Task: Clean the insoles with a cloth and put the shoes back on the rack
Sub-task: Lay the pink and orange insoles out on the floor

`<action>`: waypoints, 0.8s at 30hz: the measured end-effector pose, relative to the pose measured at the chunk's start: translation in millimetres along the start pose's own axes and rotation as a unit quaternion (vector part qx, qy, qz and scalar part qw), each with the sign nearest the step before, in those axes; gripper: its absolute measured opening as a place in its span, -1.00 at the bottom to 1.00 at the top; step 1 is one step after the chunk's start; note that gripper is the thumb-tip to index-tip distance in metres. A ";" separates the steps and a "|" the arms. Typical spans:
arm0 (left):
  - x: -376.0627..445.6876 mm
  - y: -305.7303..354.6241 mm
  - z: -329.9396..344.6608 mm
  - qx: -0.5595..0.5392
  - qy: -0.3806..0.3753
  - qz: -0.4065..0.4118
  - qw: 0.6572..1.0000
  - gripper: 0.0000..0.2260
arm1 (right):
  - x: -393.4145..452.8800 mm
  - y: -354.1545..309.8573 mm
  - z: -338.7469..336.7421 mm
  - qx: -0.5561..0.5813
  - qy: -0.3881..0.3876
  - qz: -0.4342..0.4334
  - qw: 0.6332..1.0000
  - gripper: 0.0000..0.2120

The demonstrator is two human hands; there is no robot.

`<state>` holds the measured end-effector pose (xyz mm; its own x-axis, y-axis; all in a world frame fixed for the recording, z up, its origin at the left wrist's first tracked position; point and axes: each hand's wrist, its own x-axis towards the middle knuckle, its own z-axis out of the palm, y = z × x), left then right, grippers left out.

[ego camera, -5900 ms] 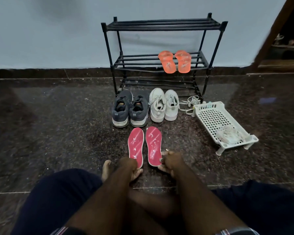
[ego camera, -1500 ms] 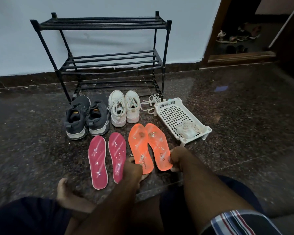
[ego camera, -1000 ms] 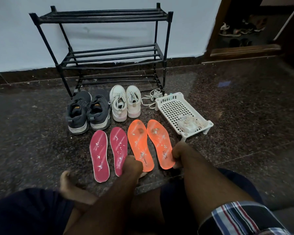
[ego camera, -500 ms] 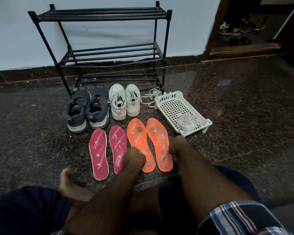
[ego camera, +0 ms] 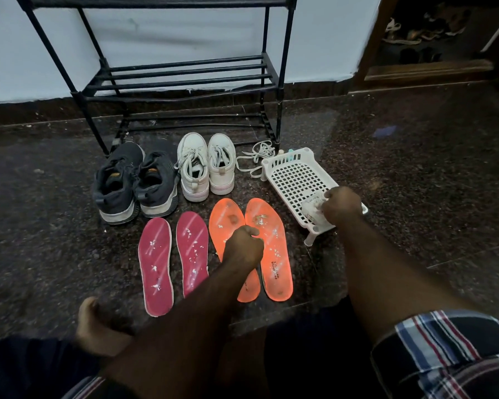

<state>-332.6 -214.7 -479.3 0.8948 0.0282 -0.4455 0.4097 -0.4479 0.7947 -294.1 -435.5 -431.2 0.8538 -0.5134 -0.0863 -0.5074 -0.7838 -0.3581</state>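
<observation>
Reaching into the white basket (ego camera: pixel 294 180), my right hand (ego camera: pixel 342 207) curls round the cloth (ego camera: pixel 311 207) at its near end; soft and light, it should bunch easily if grabbed mid-wad. Left of the basket, my left hand (ego camera: pixel 244 246) hovers loosely fisted, holding nothing, over the orange insoles (ego camera: pixel 271 249).

Floor (ego camera: pixel 415 174): dark speckled polished stone is spreading across the whole lower view, faintly reflecting light.
Wall (ego camera: pixel 162 33): a pale blue-white painted surface is rising straight behind the floor's far edge.
Skirting (ego camera: pixel 308 95): a dark stone band is running along the wall's foot, just above the floor.
Doorway (ego camera: pixel 432 36): a wooden-framed opening is standing right of the wall, showing a dim room beyond.
Light: dim and even, falling softly on the floor.
</observation>
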 end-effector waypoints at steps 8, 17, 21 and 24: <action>18.9 -5.7 10.6 -0.004 0.000 -0.002 1.000 -0.82 | 13.1 -3.4 19.1 -0.032 0.010 -0.014 0.999 -0.76; 19.1 4.9 -25.9 -0.004 -0.013 0.025 1.000 -0.88 | 7.0 -32.4 9.8 0.416 -0.021 0.067 0.907 -0.86; 21.2 -8.3 -81.0 0.030 0.016 0.036 0.999 -0.90 | -33.4 -72.6 15.4 0.556 -0.162 0.064 0.813 -0.72; 17.5 -34.1 -127.9 0.075 0.072 0.025 0.994 -0.88 | -53.9 -89.5 27.8 0.580 -0.241 0.088 0.773 -0.79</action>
<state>-308.3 -84.6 -461.5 0.9340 0.1250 -0.3346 0.3424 -0.5803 0.7389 -291.5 -328.0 -420.3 0.8693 -0.1666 -0.4653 -0.4144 0.2671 -0.8700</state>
